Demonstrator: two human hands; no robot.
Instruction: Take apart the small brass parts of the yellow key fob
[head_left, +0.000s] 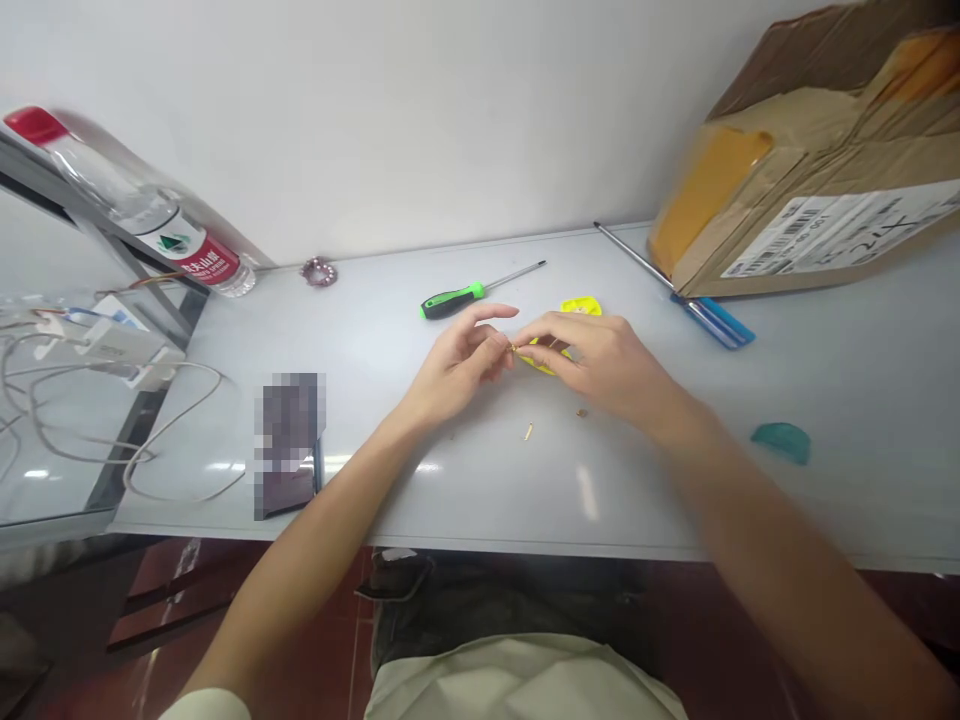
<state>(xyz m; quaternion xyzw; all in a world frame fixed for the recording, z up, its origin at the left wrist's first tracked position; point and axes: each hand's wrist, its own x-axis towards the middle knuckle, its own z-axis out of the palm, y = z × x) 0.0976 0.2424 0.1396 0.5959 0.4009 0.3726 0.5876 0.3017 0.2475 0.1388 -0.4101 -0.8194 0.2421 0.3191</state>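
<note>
Yellowish piece looks tiny, its shape mostly hidden by fingers.

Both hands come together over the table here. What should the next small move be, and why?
Probably lower the tiny piece toward the table before regripping: the right hand pinches it right by the left hand, and a thin gold piece and a brownish bit lie loose nearby, so a drop could mix them.

Red-capped clear plastic bottle, back-left corner of the bench: "SPRING", Chinese characters, green triangular emblem.
Brown cardboard box, right back edge: white paper sticker, barcode, digits seemingly ending "001", handwriting I can't make out.
</note>
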